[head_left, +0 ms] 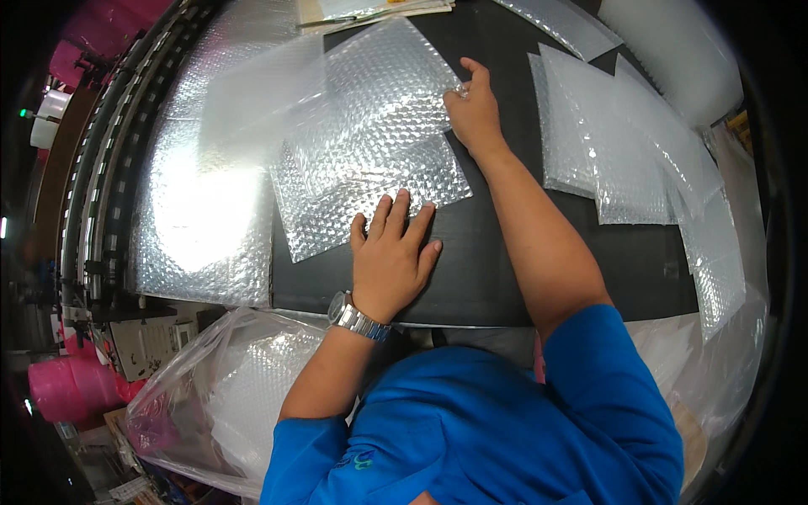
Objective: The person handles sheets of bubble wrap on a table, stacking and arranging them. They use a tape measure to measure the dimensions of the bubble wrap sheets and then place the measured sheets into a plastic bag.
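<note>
My left hand [391, 252], with a metal watch on its wrist, lies flat, fingers spread, on the near edge of a clear bubble wrap sheet [379, 172]. Over that sheet's far part lies another bubble wrap sheet [379, 76], overlapping it at an angle. At its right corner my right hand [475, 114] grips the edge between thumb and fingers, the index finger partly raised. A thinner, cloudy sheet [252, 93] overlaps it on the left. Whether these are single sheets or bags cannot be told.
A long strip of bubble wrap [202, 227] runs beside the rollers [105, 168] at left. Several bubble wrap pieces [623, 143] fan out on the black table [497, 278] at right. A clear plastic bag [244, 396] with bubble wrap inside hangs below the near edge. Papers [370, 10] lie at the back.
</note>
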`<state>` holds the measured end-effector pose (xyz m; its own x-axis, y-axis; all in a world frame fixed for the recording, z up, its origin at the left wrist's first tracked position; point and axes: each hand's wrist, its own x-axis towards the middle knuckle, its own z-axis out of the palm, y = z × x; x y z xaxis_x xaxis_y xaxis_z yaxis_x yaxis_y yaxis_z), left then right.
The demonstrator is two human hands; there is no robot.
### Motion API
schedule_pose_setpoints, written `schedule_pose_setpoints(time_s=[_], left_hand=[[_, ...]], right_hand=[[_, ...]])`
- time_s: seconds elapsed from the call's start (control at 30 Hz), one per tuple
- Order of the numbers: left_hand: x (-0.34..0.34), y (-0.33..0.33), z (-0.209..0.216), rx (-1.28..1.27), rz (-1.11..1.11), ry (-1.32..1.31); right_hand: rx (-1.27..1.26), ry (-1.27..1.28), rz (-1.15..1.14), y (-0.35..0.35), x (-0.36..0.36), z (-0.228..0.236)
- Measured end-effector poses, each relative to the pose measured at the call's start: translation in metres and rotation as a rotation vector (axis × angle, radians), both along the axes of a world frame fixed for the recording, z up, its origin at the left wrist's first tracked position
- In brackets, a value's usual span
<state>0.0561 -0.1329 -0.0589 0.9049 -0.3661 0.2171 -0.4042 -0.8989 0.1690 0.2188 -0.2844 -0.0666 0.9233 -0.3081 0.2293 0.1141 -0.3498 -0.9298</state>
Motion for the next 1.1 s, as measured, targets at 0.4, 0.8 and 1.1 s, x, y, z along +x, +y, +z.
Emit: schedule_pose_setpoints(time_s=[0.4, 0.8, 1.1], left_hand=[[0.044, 0.062, 0.020, -0.166, 0.255, -0.356], [0.127, 0.126, -0.010, 0.119, 0.507, -0.016], [0.065, 0.102, -0.016, -0.280, 0.260, -0.152]], right_hand=[[-0.212, 0.061, 0.161, -0.003, 0.004, -0.005], [-0.109, 0.061, 0.279, 0.001, -0.003, 0.005], [0.796, 0.180, 0.488, -0.022, 0.011, -0.006]])
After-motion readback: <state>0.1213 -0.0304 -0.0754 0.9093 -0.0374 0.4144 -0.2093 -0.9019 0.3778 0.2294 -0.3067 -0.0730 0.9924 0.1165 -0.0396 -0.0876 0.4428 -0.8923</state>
